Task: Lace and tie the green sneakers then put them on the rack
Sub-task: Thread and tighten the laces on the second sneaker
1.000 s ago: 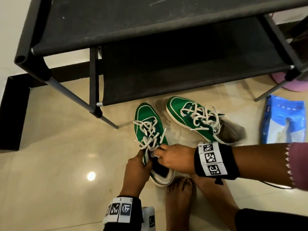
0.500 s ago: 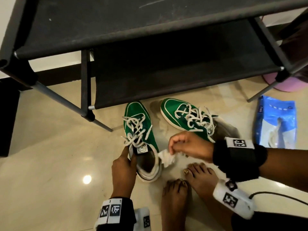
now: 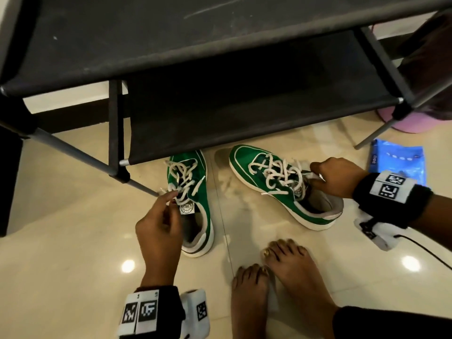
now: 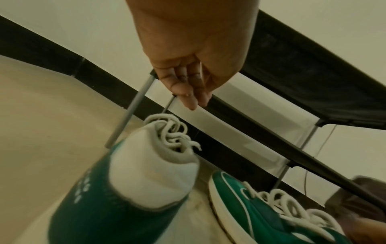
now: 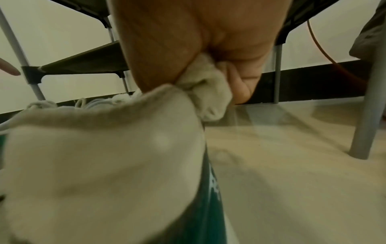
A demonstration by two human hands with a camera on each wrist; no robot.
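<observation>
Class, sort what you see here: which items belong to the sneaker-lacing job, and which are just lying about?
Belong to the job:
left green canvas sneaker
right green canvas sneaker
white flat laces
black fabric-shelved shoe rack

Lying about:
blue plastic packet
pink round object

left grip (image 3: 159, 225) loosely curled, pinching; right grip (image 3: 335, 176) clenched, arm outstretched

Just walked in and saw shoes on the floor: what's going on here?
A person crouches by a black shoe rack. Two green sneakers sit on the floor. The left hand hovers at the left sneaker's loose laces; the right hand grips a crumpled white wad at the right sneaker's collar. Neither sneaker is on the rack.
</observation>
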